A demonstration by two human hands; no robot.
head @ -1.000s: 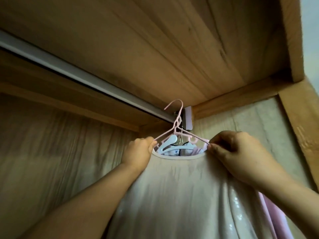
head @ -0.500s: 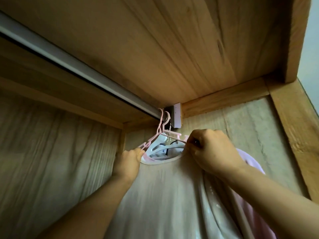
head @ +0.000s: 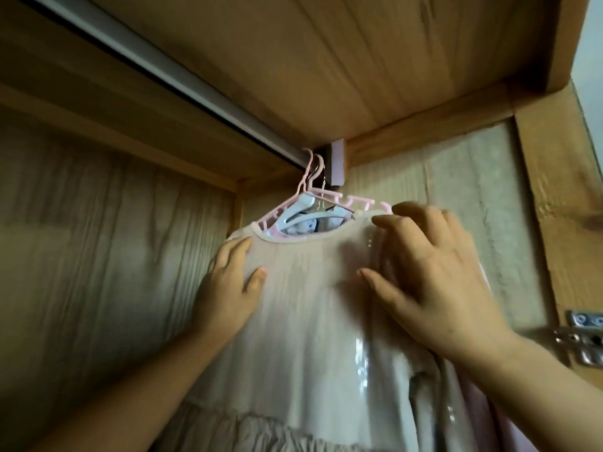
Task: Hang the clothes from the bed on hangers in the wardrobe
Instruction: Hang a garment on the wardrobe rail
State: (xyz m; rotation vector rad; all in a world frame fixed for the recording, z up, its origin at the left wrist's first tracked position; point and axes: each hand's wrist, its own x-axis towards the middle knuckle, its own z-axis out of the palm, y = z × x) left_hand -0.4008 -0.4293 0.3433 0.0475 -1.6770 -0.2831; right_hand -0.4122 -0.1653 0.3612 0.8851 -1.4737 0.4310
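Head view: a pale beige dress (head: pixel 303 321) with a bound round neckline hangs on a pink plastic hanger (head: pixel 329 202), its hook over the grey wardrobe rail (head: pixel 182 76) at the rail's right end, just beside the pink rail bracket (head: pixel 337 166). The fabric is thin and crinkled, with a glossy sequined strip running down below the neckline and a gathered seam further down.

The left hand (head: pixel 228 288) lies flat on the dress just below the left end of the hanger, fingers straight, thumb spread out, holding nothing. The right hand (head: pixel 427 275) is spread wide, fingers slightly bent, fingertips touching the dress at the hanger's right end; it grips nothing.

Behind the pink hanger hang a white hanger (head: pixel 303 215) and a second pink hook. A pink garment (head: pixel 515 425) shows under the right forearm. Metal hinge plates (head: pixel 584 337) sit on the frame, well right of the hanger.
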